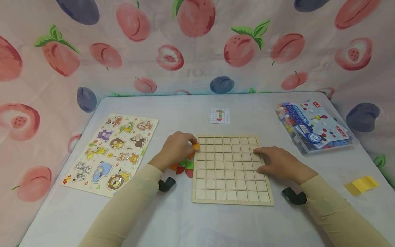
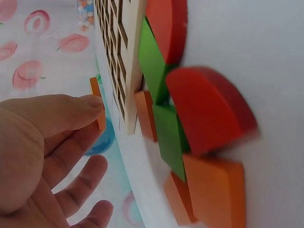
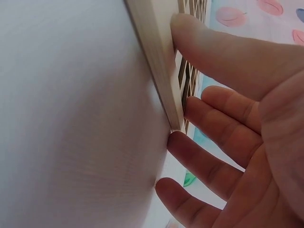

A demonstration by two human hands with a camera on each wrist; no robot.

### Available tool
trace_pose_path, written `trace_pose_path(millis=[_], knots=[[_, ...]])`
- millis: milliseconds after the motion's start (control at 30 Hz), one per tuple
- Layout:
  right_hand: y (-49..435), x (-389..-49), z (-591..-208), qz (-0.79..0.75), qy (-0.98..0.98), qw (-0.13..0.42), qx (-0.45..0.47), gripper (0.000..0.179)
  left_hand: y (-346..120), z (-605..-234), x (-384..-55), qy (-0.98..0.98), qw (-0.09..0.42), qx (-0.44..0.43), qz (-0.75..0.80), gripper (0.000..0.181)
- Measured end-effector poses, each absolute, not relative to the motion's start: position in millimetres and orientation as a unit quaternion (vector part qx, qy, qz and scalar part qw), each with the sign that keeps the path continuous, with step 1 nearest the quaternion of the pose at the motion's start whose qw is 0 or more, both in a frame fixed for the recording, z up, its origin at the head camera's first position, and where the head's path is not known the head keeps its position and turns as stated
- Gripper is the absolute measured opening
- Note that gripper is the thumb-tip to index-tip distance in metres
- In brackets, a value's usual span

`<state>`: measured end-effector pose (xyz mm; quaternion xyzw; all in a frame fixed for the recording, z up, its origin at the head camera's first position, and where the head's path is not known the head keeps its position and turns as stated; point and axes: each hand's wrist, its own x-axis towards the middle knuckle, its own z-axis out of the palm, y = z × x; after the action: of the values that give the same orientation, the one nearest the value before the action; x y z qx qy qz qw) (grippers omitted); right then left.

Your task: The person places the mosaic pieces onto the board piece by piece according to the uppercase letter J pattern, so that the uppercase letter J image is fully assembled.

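Both forearms, in pale long sleeves, are reaching forward side by side, each with a dark wrist-worn device at the cuff. The left hand (image 1: 176,148) is hovering knuckles up, its thumb and forefinger pinching together while the other fingers (image 2: 78,180) are hanging loosely apart. The right hand (image 1: 279,163) is lying palm down, its fingers (image 3: 209,45) stretching out straight and slightly spread.

Small orange tile (image 1: 195,146) pinched at the wooden grid board's (image 1: 232,199) top-left corner.
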<state>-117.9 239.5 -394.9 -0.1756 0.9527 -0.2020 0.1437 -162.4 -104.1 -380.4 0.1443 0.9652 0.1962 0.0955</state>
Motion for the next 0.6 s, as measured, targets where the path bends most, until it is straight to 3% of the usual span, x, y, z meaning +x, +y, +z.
trace_pose_path(millis=[600], knots=[[238,-118,-394,-0.208,0.952,0.146,-0.171,0.066,-78,-385,-166,0.962,0.092,0.178,0.188,0.021]])
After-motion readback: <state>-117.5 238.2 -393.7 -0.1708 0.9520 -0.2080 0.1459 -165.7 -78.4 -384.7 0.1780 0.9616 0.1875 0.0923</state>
